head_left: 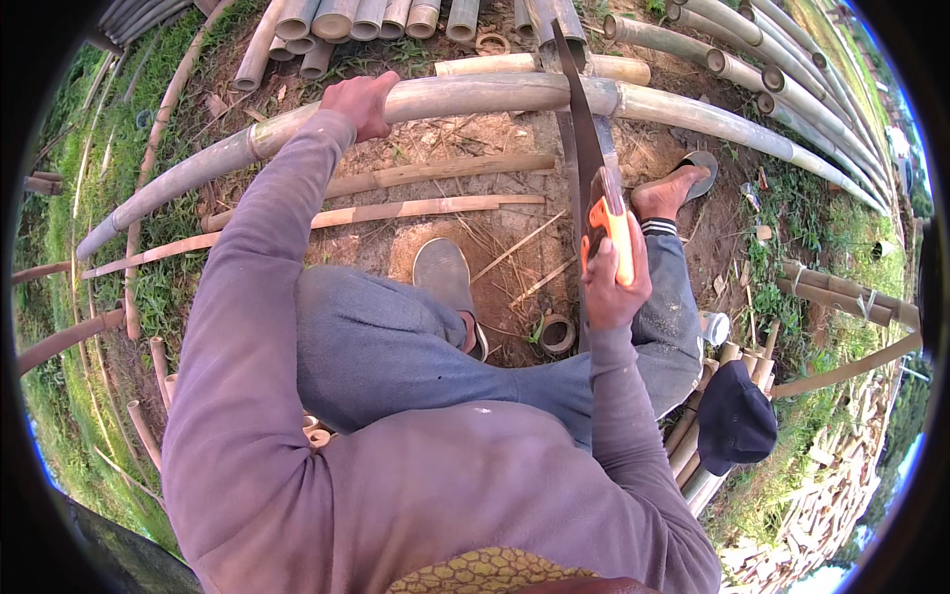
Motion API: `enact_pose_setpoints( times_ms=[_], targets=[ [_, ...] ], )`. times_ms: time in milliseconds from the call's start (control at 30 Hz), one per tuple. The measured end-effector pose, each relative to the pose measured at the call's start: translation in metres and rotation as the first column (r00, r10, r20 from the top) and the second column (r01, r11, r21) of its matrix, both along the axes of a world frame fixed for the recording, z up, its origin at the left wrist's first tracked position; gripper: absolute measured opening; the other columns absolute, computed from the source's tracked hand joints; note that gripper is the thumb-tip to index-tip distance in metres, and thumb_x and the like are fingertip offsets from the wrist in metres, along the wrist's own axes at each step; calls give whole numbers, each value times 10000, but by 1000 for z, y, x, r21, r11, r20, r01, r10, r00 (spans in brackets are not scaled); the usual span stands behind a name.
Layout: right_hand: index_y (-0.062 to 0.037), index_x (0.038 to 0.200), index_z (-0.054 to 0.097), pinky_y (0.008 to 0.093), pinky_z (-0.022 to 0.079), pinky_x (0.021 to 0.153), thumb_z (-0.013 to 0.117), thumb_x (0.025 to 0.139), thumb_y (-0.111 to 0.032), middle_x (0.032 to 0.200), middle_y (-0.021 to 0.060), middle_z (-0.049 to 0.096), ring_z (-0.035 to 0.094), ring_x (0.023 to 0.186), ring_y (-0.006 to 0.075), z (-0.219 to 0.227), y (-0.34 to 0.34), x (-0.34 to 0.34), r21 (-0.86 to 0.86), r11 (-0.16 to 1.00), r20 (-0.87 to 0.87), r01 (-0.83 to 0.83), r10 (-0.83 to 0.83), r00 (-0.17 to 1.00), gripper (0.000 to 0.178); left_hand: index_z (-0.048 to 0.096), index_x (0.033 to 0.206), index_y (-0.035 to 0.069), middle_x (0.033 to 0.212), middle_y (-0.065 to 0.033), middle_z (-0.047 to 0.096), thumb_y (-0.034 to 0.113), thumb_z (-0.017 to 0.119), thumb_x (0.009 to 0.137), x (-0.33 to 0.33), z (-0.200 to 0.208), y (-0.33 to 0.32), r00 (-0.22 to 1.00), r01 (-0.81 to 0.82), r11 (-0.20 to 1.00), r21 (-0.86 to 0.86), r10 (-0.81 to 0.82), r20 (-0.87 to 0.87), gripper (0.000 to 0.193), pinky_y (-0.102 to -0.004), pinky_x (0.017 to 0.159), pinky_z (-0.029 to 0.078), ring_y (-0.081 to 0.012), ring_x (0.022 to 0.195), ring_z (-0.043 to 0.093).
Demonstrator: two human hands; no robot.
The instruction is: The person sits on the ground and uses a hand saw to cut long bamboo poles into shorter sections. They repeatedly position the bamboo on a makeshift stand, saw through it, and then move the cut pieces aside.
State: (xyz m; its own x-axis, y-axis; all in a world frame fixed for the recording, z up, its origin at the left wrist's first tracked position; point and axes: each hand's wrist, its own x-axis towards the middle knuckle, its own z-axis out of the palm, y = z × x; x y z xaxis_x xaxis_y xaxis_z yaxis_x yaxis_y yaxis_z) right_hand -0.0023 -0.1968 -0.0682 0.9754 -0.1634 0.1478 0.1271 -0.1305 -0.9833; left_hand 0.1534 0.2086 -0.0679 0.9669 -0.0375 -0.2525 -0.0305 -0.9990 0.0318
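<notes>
A long bamboo pole [465,96] lies crosswise in front of me, reaching from far left to far right. My left hand [361,103] is closed over it, left of the middle. My right hand [616,281] grips the orange handle of a handsaw [586,139], fingers wrapped round it. The saw's dark blade points away from me and crosses the pole near a pale joint. Whether its teeth have cut into the bamboo I cannot tell. Beneath the blade runs a narrow upright or beam [569,183], partly hidden by the saw.
Cut bamboo poles [366,18] are stacked ahead, with more poles [792,79] at the far right. Split bamboo strips [426,206] lie on the dirt before my feet. A short bamboo ring [557,335] sits between my legs. A dark cap [734,421] rests on bamboo at my right.
</notes>
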Motion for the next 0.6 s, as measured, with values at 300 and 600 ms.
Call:
enact_pose_setpoints(
  times_ms=[300,600],
  targets=[
    [57,1454,526,235,540,635,633,1032,-50,1098,106,706,615,731,63,0,6,49,-30,999,-17,11,-12,1000,449,511,1404,202,1193,-127,701,286,846,735,-6,-10,-14,1000,6,1000,-8,-6,3,753,-495,968,542,-359,1152,673],
    [103,1478,470,233,565,667,610,1029,-76,1218,208,701,627,678,93,-1,-29,-69,-55,998,-44,-14,12,999,503,539,1337,185,1133,-131,720,304,843,761,-6,-5,2,998,16,1000,-1,-16,67,662,-484,932,565,-364,1095,700]
  ],
)
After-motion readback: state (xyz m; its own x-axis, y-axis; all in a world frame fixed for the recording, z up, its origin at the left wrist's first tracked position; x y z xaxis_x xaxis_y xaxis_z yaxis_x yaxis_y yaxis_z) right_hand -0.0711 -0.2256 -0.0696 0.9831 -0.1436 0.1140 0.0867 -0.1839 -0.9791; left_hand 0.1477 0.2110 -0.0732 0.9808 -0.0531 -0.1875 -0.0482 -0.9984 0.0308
